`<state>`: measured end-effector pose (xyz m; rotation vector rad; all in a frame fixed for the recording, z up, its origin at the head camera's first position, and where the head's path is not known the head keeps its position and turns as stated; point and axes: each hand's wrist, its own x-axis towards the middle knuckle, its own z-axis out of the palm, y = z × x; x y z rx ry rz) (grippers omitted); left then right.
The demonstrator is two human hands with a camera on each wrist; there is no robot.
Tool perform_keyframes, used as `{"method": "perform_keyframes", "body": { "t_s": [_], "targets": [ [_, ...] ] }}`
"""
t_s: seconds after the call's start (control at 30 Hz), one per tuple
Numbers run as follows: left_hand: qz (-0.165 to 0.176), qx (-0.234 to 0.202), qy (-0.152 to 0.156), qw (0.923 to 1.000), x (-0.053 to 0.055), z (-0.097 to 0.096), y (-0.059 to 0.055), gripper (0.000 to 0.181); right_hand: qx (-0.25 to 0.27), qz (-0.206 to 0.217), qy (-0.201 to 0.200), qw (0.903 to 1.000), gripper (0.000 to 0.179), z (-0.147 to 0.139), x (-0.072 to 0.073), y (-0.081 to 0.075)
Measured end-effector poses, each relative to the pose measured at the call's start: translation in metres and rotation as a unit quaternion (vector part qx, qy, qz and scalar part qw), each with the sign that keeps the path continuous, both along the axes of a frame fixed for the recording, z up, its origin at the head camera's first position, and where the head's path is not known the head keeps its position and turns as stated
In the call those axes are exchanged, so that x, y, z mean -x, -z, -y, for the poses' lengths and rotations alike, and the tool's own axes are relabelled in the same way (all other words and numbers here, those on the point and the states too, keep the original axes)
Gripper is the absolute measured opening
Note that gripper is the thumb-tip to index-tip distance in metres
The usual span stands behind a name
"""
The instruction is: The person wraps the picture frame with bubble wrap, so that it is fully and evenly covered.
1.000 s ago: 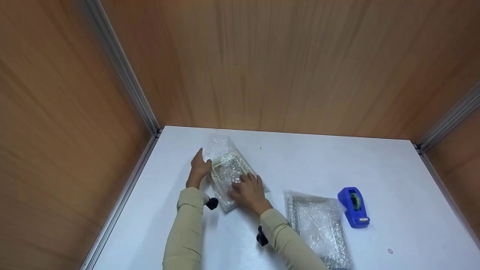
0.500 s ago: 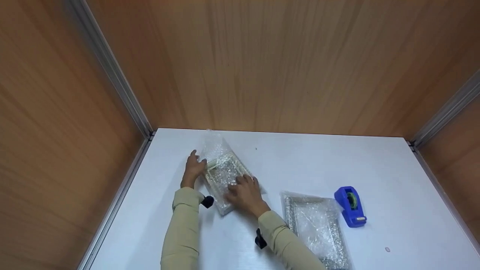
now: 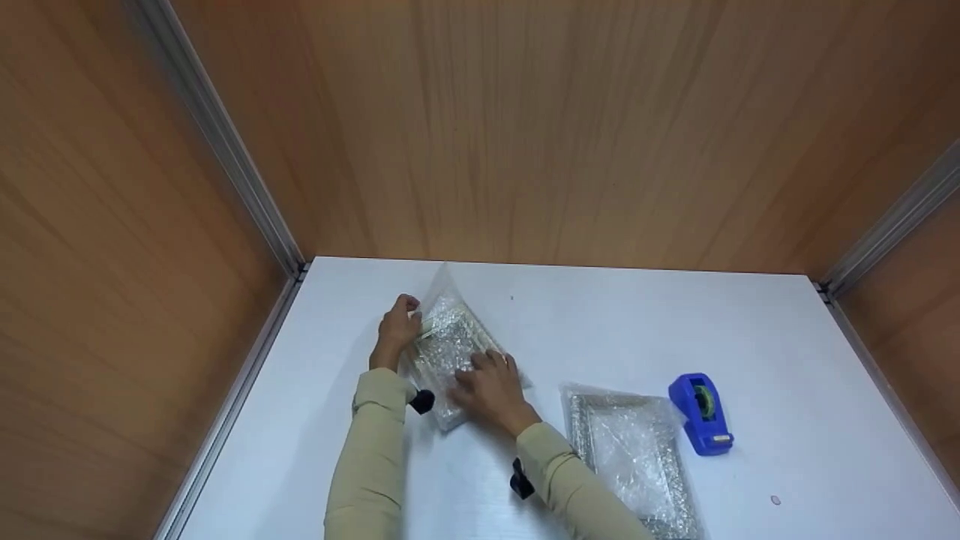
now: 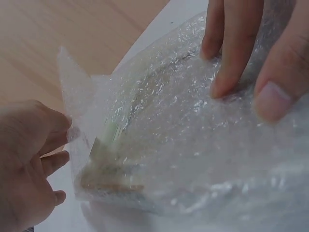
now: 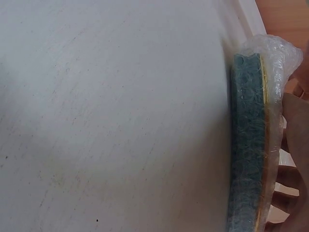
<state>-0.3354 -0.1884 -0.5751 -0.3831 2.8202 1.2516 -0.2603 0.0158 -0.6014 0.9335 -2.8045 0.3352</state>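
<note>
A picture frame [image 3: 480, 330] with a pale gold edge lies tilted on the white table, covered in bubble wrap [image 3: 444, 289]. In the right wrist view its side [image 5: 248, 125] looks teal with a gold rim under the wrap. My left hand [image 3: 395, 334] is at the frame's upper left corner; in the left wrist view that hand [image 4: 29, 159] pinches the loose edge of the wrap, which stands up in a point. My right hand [image 3: 491, 386] rests across the frame's lower right part, its fingertips [image 4: 273, 99] pressing the wrap down, spread apart.
To the right lies a second frame wrapped in bubble wrap [image 3: 634, 457], beside and partly under my right forearm. A blue tape dispenser [image 3: 701, 416] stands next to it. Wooden panels [image 3: 525, 135] enclose the table [image 3: 750, 322] at the back and both sides.
My left hand has moved slightly up and right, and the loose wrap beyond the frame has been lifted and drawn inward over its top edge. The right hand keeps its place.
</note>
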Motion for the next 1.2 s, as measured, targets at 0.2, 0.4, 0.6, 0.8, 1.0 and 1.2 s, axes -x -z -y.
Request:
{"method": "perform_keyframes", "body": {
  "t_s": [0.2, 0.4, 0.6, 0.8, 1.0, 1.2],
  "targets": [
    [0.0, 0.083, 0.014, 0.9964, 0.009, -0.011, -0.008, 0.048, 0.004, 0.008, 0.002, 1.0, 0.037, 0.0, 0.001, 0.0],
    [0.014, 0.064, 0.005, 0.9978, 0.012, -0.016, -0.009, 0.039, 0.004, 0.022, 0.003, 0.9997, 0.037, 0.003, 0.0, 0.001],
    [-0.004, 0.106, -0.008, 0.9943, 0.013, -0.023, -0.011, 0.044, 0.021, -0.003, -0.006, 0.9998, 0.031, 0.005, -0.003, 0.001],
    [-0.063, 0.167, 0.002, 0.984, 0.011, -0.027, -0.009, 0.035, 0.033, -0.048, -0.012, 0.9983, 0.025, 0.007, -0.006, 0.004],
    [-0.077, 0.106, 0.016, 0.9913, 0.006, -0.028, -0.01, 0.025, 0.035, -0.063, -0.017, 0.9973, 0.023, 0.01, -0.007, 0.007],
    [-0.092, 0.098, 0.029, 0.9905, 0.004, -0.031, -0.016, 0.028, 0.029, -0.04, -0.021, 0.9986, 0.025, 0.012, -0.007, 0.007]
  ]
}}
